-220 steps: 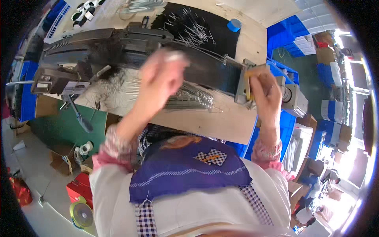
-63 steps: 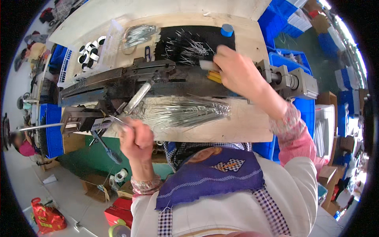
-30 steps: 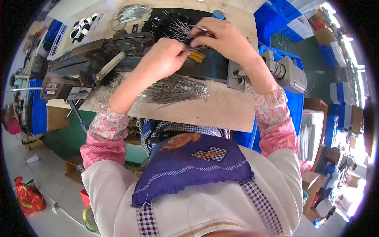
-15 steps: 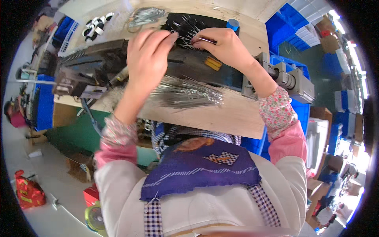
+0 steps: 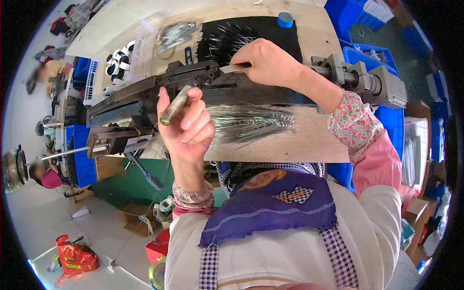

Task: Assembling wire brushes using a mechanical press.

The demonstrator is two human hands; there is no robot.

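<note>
My left hand is palm up, its thumb and fingers closed around a worn cylindrical lever handle at the left part of the dark metal bench fixture. Over the fixture's middle, my right hand pinches a thin flat metal strip that points left toward the fixture's block. The strip's other end is hidden in the hand. A bundle of thin metal wires lies on the bench just in front of the fixture. More loose wires rest on a black cloth behind it.
A blue tape roll sits on the cloth's far edge. Black-and-white rolls and a bag of metal pieces are at the back left. A grey clamp-like mechanism stands right, beside blue bins. A metal rod juts out left.
My left hand has come down and turned palm up, taking hold of the lever handle. My right hand has moved slightly nearer with the flat strip, away from the wires on the cloth.
</note>
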